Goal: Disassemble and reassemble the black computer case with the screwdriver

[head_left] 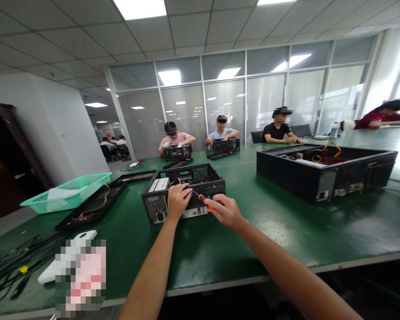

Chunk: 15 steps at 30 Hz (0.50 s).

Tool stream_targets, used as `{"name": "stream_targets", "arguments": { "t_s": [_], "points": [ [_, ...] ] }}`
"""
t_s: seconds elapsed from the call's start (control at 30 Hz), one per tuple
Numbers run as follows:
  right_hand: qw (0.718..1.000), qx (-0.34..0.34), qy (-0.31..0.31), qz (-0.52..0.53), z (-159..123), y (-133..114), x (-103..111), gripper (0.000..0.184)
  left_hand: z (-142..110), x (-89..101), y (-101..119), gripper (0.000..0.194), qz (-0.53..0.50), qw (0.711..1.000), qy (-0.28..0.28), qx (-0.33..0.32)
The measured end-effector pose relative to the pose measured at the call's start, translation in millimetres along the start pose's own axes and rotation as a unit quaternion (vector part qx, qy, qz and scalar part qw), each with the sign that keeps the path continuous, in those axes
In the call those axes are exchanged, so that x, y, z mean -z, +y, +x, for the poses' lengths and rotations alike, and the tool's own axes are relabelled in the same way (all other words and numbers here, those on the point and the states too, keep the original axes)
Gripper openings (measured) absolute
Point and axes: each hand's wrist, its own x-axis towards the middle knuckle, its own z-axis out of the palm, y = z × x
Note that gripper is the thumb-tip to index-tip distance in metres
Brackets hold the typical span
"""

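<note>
An open black computer case (155, 205) lies on the green table in front of me, its rear panel of ports facing my side. My right hand (225, 211) is closed around the orange and black handle of a screwdriver (205, 201), whose shaft points left toward the case's top rear edge. Close to the screwdriver's tip, my left hand (179, 200) rests on that rear edge with its fingers bent together. Whatever those fingers pinch, if anything, is hidden. A silver power supply (159, 184) with a white label sits in the case's left corner.
A larger open black case (286, 178) stands to the right. On the left are a mint basket (86, 189), a detached black panel (96, 206), dark cables (16, 262) and a white device (83, 238). Several people sit across the table (233, 262), two behind smaller black cases.
</note>
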Motion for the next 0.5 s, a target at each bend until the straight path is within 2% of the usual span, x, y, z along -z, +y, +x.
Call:
{"name": "stream_targets", "arguments": {
  "t_s": [0.2, 0.37, 0.5],
  "points": [
    [1.0, -0.002, -0.001, 0.002, -0.2, 0.2, 1.9, 0.033, 0.5, 0.3, 0.4, 0.014, -0.001, 1.0, 0.001, 0.0],
    [0.999, -0.02, 0.03, -0.015, -1.0, 0.1, 1.0, 0.024, 0.2, -0.2, 0.0, 0.014, 0.003, 1.0, 0.0, -0.004],
    [0.999, -0.014, 0.036, -0.029, -1.7, 0.2, -0.8, 0.027, -0.5, -0.4, -1.4, 0.013, 0.008, 1.0, -0.003, -0.002]
  ]
}}
